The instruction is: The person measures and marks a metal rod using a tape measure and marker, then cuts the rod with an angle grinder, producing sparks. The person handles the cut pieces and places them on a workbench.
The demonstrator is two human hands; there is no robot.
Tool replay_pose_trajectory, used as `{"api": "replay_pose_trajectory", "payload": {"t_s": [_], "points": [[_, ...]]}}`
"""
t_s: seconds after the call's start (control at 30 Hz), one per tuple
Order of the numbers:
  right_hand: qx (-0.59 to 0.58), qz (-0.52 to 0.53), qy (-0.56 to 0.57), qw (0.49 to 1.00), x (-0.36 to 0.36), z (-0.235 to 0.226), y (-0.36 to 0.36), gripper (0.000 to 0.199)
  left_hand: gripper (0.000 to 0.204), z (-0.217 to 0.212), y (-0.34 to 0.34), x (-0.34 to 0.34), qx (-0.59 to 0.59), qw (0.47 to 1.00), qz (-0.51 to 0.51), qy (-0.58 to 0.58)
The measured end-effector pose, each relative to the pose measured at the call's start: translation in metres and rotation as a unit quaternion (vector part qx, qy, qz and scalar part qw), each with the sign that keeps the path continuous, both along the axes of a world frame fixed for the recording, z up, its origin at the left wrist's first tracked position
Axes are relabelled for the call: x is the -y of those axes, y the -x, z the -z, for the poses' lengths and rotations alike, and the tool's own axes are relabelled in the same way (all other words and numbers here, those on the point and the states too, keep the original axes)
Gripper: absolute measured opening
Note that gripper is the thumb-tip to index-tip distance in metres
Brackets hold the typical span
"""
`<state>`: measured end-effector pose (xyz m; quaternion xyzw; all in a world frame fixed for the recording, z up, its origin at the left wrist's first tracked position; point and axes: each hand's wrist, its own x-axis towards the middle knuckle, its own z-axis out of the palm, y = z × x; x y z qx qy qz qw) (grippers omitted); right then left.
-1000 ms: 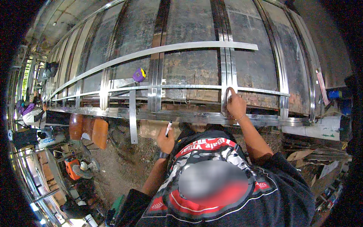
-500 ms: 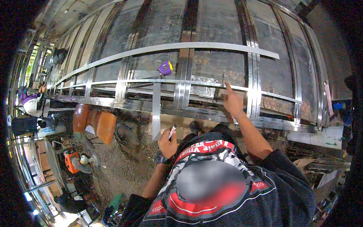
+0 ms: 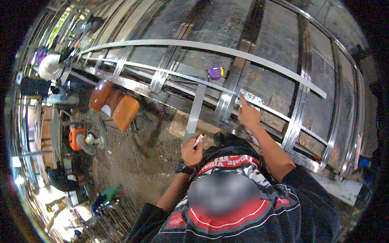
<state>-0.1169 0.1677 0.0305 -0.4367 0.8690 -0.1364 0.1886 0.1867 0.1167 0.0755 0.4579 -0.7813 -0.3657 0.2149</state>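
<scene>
My left hand point(image 3: 192, 152) is closed around a white marker pen point(image 3: 199, 140) with a dark end, held low in front of my body. It is close to the near end of a flat metal strip point(image 3: 195, 108) that juts out from the frame. My right hand point(image 3: 249, 114) holds nothing; its index finger points out at a thin metal bar point(image 3: 267, 108) lying along the frame, and the other fingers look curled. The fingertip appears to touch the bar. Left of that finger, a purple and yellow tape measure point(image 3: 215, 72) sits beside the bar.
A large metal frame point(image 3: 295, 117) with several crossbars lies over dark panels. A longer flat bar point(image 3: 219, 48) runs across it. Left are an orange-brown chair point(image 3: 125, 113), a fan point(image 3: 90, 140) beside an orange case point(image 3: 74, 137), and another person point(image 3: 52, 67) at the frame's far left.
The view has turned, so the frame slants down to the right. My right hand has slid left along the thin bar, nearer the tape measure. My left hand still holds the marker pen.
</scene>
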Motion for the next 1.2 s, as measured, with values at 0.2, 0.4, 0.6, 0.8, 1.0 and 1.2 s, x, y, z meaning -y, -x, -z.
{"api": "replay_pose_trajectory", "payload": {"t_s": [0.2, 0.4, 0.6, 0.8, 1.0, 1.2], "points": [[0.022, -0.125, 0.036, 0.991, 0.078, 0.010, -0.012, 0.065, 0.022, -0.031, 0.015, -0.010, -0.041, 0.991, -0.101, -0.072], [0.165, -0.127, 0.136, 0.969, 0.081, -0.008, -0.021, 0.039, 0.030, -0.040, 0.012, -0.016, -0.093, 0.967, -0.167, -0.168], [0.639, -0.077, 0.064, 0.763, 0.042, -0.078, -0.047, 0.032, 0.026, -0.062, 0.059, 0.007, -0.051, 0.982, -0.046, -0.173], [0.723, 0.086, 0.140, 0.671, 0.029, -0.088, 0.002, 0.015, 0.027, -0.053, 0.091, 0.017, -0.176, 0.962, -0.062, -0.201], [0.599, -0.082, 0.083, 0.792, 0.006, -0.099, 0.037, 0.013, 0.021, -0.057, 0.104, 0.029, -0.148, 0.962, 0.034, -0.227], [0.437, -0.215, 0.158, 0.859, 0.003, -0.081, 0.025, 0.019, 0.030, -0.067, 0.115, 0.026, -0.154, 0.982, 0.039, -0.105]]}}
